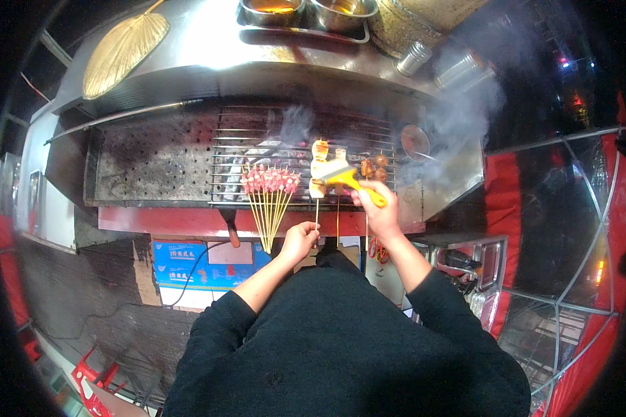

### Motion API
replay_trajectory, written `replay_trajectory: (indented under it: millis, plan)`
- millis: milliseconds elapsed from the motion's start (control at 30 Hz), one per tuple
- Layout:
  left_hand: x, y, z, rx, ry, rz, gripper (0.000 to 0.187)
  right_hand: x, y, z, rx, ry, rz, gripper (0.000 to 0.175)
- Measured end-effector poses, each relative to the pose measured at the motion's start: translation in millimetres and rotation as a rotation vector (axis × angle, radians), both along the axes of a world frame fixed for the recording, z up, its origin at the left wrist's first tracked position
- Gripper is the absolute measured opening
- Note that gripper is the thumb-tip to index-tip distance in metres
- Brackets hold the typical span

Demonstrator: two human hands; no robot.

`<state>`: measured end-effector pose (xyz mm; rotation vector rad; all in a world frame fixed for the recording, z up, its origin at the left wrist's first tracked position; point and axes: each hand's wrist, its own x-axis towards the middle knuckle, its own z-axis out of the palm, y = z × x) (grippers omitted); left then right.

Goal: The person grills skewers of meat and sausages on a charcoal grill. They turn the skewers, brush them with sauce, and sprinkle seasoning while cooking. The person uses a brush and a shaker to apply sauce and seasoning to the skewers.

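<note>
Between the fingertips of my left hand point(301, 242) is the lower end of a wooden stick, part of a skewer of pale browned slices point(317, 188) on the grill grate point(224, 172). My right hand point(380, 208) grips the handle of a yellow basting brush point(344, 178). The brush's head, slightly blurred, lies over the middle of that skewer. Just right of it, partly hidden by the brush, is another pale skewer point(340, 154). A fan of raw meat skewers point(270, 180) rests to the left, sticks pointing toward me. Browned round pieces on skewers point(381, 168) lie beyond my right hand.
Smoke rises over charcoal and drifts right. Two metal bowls of orange liquid point(274, 6) stand behind the grill, with a metal shaker point(413, 58) to their right. A palm-leaf fan point(128, 54) lies at back left. A dark-bladed tool's handle point(233, 237) overhangs the front edge.
</note>
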<state>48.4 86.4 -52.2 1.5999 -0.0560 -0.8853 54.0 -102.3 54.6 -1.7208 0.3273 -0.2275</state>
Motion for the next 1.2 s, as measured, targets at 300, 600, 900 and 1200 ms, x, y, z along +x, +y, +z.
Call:
replay_trajectory:
  millis: [300,600,900,1200]
  plan:
    - [-3,-4,-11,-0.016,0.051,0.079,0.015,7,13,-39,-0.460,-0.051,0.064,0.021]
    - [0,11,-18,0.107,-0.220,-0.137,0.033,32,9,50,0.050,-0.167,0.061,0.025]
    - [-35,93,6,0.138,-0.001,-0.168,0.032,276,-21,160,-0.474,-0.459,-0.197,0.035]
    - [-46,147,17,0.154,-0.018,-0.027,0.032,192,-11,94,-0.774,-0.354,-0.115,0.055]
